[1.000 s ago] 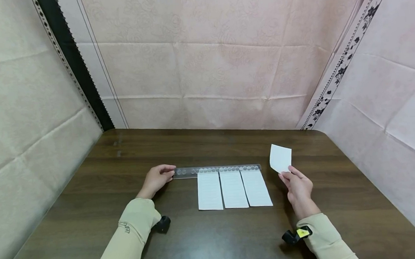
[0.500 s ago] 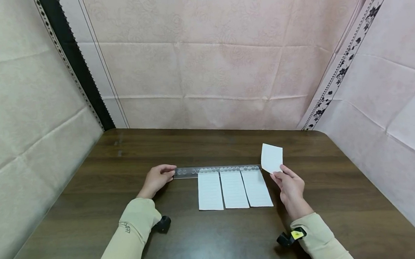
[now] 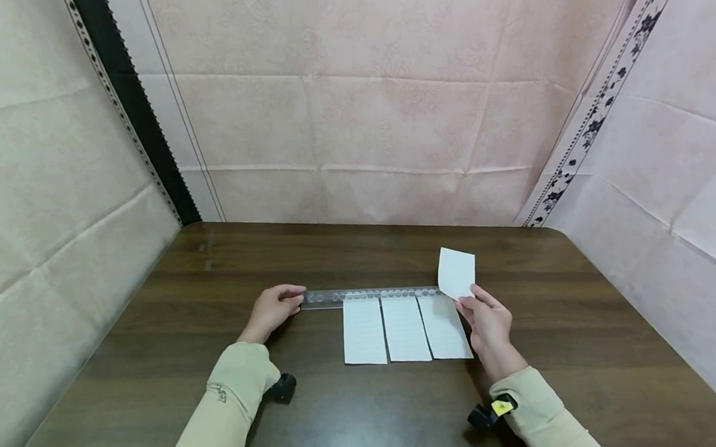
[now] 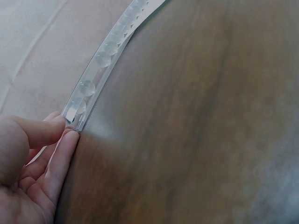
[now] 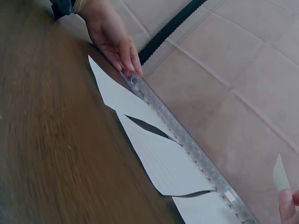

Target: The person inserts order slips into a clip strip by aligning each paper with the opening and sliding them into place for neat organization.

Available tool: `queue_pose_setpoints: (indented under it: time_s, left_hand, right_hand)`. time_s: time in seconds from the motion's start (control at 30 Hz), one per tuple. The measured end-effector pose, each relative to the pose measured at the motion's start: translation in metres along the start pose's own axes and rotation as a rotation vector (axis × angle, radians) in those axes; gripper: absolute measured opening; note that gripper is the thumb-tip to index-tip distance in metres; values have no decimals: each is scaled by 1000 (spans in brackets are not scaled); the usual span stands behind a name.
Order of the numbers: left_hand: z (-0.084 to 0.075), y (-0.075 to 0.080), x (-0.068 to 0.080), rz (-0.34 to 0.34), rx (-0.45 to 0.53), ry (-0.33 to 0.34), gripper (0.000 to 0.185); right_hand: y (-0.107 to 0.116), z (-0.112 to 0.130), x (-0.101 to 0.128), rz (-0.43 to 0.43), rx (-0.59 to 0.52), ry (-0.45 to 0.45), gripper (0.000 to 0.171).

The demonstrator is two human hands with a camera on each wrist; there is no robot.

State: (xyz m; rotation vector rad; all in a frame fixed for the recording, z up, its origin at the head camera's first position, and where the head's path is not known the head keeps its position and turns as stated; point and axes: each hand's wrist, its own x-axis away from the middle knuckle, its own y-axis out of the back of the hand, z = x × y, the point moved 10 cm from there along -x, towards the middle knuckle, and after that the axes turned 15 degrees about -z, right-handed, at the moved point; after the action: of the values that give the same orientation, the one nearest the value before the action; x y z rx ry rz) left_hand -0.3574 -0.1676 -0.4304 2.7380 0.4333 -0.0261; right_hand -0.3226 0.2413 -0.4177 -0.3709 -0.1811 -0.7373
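Observation:
A clear plastic ticket rail (image 3: pixel 322 299) with a row of clear round beads lies across the table. My left hand (image 3: pixel 271 312) pinches its left end between thumb and fingers; the left wrist view shows the beads inside the rail (image 4: pixel 87 87) close up. Three white lined paper slips (image 3: pixel 364 332) hang from the rail side by side, lying toward me. My right hand (image 3: pixel 489 321) pinches a loose white paper slip (image 3: pixel 456 272) by its lower edge, tilted up. In the head view this slip covers the rail's right end. The right wrist view catches only part of that slip (image 5: pixel 280 175).
The dark wooden table (image 3: pixel 343 413) extends around the rail on all sides. Pale patterned cloth (image 3: pixel 353 129) hangs behind the table and along both sides. Black wrist-camera mounts (image 3: pixel 283 389) sit at both sleeves, close above the tabletop.
My right hand has moved left with the loose slip, from right of the rail to over its right end. The left hand, rail and three slips have stayed put.

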Motion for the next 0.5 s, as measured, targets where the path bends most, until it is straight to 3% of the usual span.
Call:
queue_pose_setpoints:
  time_s: [0.5]
  left_hand:
    - [0,0,0,0,0,1,23]
  right_hand:
    - [-12,-4,11,30,2,-19,50]
